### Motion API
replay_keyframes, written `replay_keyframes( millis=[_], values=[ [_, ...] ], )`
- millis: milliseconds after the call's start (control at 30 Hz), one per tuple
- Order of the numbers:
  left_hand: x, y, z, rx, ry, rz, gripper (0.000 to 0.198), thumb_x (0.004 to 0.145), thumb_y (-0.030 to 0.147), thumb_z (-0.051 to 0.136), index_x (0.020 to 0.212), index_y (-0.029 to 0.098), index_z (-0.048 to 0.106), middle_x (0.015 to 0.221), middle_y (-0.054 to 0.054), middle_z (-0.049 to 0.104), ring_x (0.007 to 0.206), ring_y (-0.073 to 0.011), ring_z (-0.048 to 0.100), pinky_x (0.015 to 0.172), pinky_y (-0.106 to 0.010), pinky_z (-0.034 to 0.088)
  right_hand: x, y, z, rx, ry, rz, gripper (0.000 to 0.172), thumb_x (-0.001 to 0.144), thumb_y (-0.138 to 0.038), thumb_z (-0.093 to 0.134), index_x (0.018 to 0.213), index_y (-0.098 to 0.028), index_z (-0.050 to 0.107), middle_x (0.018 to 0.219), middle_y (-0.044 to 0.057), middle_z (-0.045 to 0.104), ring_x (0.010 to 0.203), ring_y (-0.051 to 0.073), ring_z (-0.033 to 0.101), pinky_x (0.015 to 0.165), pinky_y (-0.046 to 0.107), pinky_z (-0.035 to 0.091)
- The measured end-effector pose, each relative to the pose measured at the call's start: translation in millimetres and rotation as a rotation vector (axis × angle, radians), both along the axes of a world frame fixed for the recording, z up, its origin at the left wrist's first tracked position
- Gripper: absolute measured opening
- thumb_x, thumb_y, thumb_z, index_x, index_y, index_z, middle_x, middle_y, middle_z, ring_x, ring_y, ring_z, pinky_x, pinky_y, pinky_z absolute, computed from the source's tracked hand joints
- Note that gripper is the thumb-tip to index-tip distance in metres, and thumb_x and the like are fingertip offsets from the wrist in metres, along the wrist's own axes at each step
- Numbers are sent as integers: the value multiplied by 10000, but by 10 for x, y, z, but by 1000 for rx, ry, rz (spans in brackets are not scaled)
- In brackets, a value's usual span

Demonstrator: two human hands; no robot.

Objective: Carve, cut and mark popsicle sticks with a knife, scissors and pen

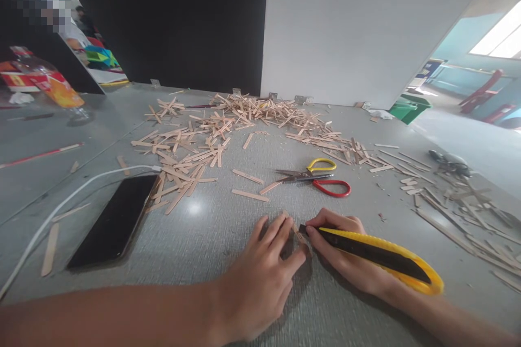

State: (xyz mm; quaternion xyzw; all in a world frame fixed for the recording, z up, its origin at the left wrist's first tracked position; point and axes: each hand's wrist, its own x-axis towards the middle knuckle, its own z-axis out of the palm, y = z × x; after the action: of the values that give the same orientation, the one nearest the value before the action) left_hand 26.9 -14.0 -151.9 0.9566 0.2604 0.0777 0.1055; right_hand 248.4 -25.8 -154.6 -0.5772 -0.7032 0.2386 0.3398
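Observation:
My right hand [340, 244] grips a yellow and black utility knife [378, 255], its blade end pointing left. The knife tip is at a short wooden craft stick [298, 232] on the grey table. With fingertips and thumb around that stick, my left hand [264, 268] holds it down against the surface; part of it is hidden under the fingers. Just beyond my hands lie scissors [297, 176] with one yellow and one red handle, with a dark pen-like tool [323, 177] across them. Two loose craft sticks [249, 195] rest left of the scissors.
A long pile of craft sticks [260, 111] curves across the back. At left lie a phone [116, 219] and a white cable [81, 190]; a plastic bottle [57, 84] is farther back. Thin wood strips [443, 230] lie at right. A black and white partition [317, 27] stands behind.

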Motion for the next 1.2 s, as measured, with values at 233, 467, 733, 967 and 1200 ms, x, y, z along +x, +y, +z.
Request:
replay_keyframes(
  millis=[233, 467, 733, 967, 1200],
  values=[
    [4, -7, -3, 2, -16, 20, 560, 941, 116, 503, 1495, 173, 448, 1589, -261, 404, 1504, -431, 343, 1184, -666, 336, -7, 4, 17, -22, 35, 3, 261, 979, -383, 588, 773, -236, 652, 619, -46, 659, 556, 144, 557, 695, 347, 384],
    [14, 7, -1, -23, -6, -5, 652, 860, 29, 500, 1497, 151, 434, 1634, -234, 364, 1561, -403, 214, 1211, -653, 308, 0, 7, 21, -19, 36, 2, 270, 980, -395, 587, 775, -227, 639, 639, -42, 652, 574, 143, 553, 690, 341, 392],
    [23, 16, 21, -54, -23, -17, 600, 904, 66, 501, 1494, 154, 438, 1634, -219, 381, 1560, -388, 223, 1228, -658, 273, -2, 3, 16, -12, 34, -1, 251, 981, -390, 589, 790, -236, 644, 632, -44, 654, 572, 150, 556, 701, 348, 390],
    [18, 29, -2, -61, -48, -14, 615, 890, 56, 511, 1494, 155, 446, 1630, -214, 392, 1556, -387, 245, 1228, -652, 275, -4, -4, 10, -18, 27, -19, 247, 981, -401, 587, 804, -242, 658, 669, -32, 679, 614, 165, 586, 742, 366, 394],
    [30, 21, 8, -50, -20, -19, 599, 911, 78, 504, 1502, 143, 434, 1632, -238, 373, 1556, -396, 230, 1222, -664, 276, -10, -12, -5, -7, 9, -34, 255, 984, -411, 583, 804, -247, 658, 697, -37, 685, 634, 164, 595, 772, 380, 387]
  ],
)
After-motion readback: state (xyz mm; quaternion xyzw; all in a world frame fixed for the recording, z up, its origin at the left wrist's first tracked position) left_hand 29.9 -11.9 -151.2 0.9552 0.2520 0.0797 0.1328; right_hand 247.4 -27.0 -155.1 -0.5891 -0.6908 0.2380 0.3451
